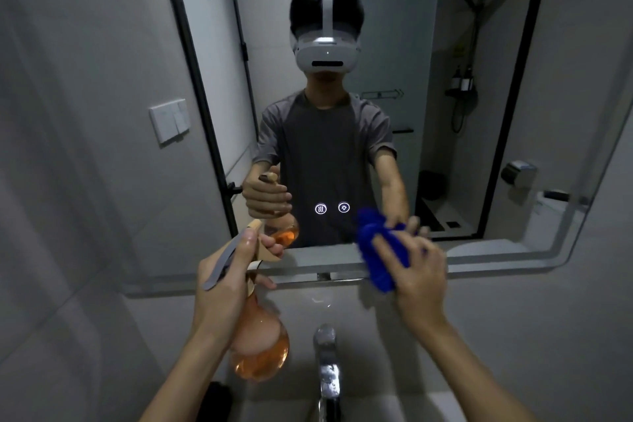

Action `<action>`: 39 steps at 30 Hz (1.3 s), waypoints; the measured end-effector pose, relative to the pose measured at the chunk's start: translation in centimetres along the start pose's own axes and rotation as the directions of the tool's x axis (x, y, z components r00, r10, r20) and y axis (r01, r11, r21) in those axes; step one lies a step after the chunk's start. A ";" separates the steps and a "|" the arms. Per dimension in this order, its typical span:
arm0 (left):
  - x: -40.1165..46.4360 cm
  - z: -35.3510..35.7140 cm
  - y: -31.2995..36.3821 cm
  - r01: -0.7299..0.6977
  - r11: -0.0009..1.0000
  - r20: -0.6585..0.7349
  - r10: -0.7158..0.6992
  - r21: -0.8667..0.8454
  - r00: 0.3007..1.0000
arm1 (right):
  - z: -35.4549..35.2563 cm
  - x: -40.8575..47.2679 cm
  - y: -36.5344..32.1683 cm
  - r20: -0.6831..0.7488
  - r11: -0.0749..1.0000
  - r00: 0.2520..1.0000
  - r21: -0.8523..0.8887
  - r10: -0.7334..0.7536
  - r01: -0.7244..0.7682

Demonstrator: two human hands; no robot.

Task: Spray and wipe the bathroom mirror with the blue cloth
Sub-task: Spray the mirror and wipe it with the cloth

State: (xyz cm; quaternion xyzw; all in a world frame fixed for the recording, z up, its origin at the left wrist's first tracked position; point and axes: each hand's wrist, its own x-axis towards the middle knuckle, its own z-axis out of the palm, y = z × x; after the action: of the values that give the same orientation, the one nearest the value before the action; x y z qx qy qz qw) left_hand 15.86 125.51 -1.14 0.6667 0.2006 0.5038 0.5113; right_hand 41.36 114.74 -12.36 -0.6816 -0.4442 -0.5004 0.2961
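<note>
The left hand (226, 271) is wrapped around the neck of a spray bottle (258, 349), a round-bellied one holding orange liquid. The fingers are curled shut about the neck and trigger, and the nozzle (255, 224) points up and forward at the mirror (394, 79). Held like this, at the lower edge of the glass, the bottle looks ready to mist the surface; no spray is visible in the air, so whether the trigger is being pulled cannot be told.

The right hand (416, 271) holds the blue cloth (376, 250), bunched into a wad. The fingers are spread over the back of it, pressing it against the bottom of the mirror just above the frame edge (479, 264). A spread hand on a wadded cloth gives a wide, even push, which suits wiping. The cloth sits just to the right of two small lit touch icons (332, 208) in the glass, clear of them.

Keeping the bottle on the left and the cloth on the right lets each hand do one job without swapping. Below, a chrome tap (329, 370) stands over the basin, between the two forearms. A light switch (169, 123) is on the wall to the left of the mirror, well apart from both hands. Most of the glass above the cloth appears not yet wiped, so the work is probably near its start.
</note>
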 end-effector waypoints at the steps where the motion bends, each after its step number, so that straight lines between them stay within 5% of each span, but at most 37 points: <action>1: 0.0 0.1 -0.1 0.004 1.000 0.006 -0.004 0.000 1.000 | -0.4 0.1 1.9 -0.032 0.996 0.996 0.006 0.086 -0.086; 4: 0.2 0.6 -0.6 0.020 1.000 0.034 -0.020 -0.005 0.999 | -1.4 0.8 4.4 -0.071 0.910 0.909 0.096 0.410 -0.403; 6: 0.3 0.7 -0.9 0.029 1.000 0.046 -0.029 0.000 0.999 | -1.1 1.3 3.0 -0.088 0.865 0.864 0.137 0.495 -0.482; 10: 0.3 0.3 -1.6 0.028 0.998 0.056 -0.031 0.051 0.998 | 1.1 1.2 -2.9 -0.089 0.943 0.943 0.124 0.322 -0.310; 13: 0.3 -0.5 -2.0 0.041 0.997 0.044 -0.044 0.064 0.998 | 2.5 0.5 -8.9 0.060 0.990 0.996 0.126 0.061 -0.068; 18: -0.5 -2.5 -1.6 0.030 0.998 -0.009 -0.030 0.057 1.000 | 4.2 0.2 -14.6 0.237 0.953 0.927 0.160 -0.289 0.256; 32: -1.3 -9.2 -2.9 0.142 0.982 -0.256 -0.106 0.126 0.961 | 2.8 1.4 -14.9 0.341 0.951 0.888 0.112 -0.309 0.287; 39: -1.4 -11.0 -2.9 0.163 0.975 -0.172 -0.137 0.149 0.976 | 2.3 8.0 -15.4 0.101 0.953 0.948 0.057 -0.301 0.296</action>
State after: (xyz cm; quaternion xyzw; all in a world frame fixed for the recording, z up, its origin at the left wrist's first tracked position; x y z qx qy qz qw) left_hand 6.31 130.87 -4.71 0.6462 0.3313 0.4977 0.4743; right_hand 29.25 125.83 -6.23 -0.6264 -0.5678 -0.4925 0.2065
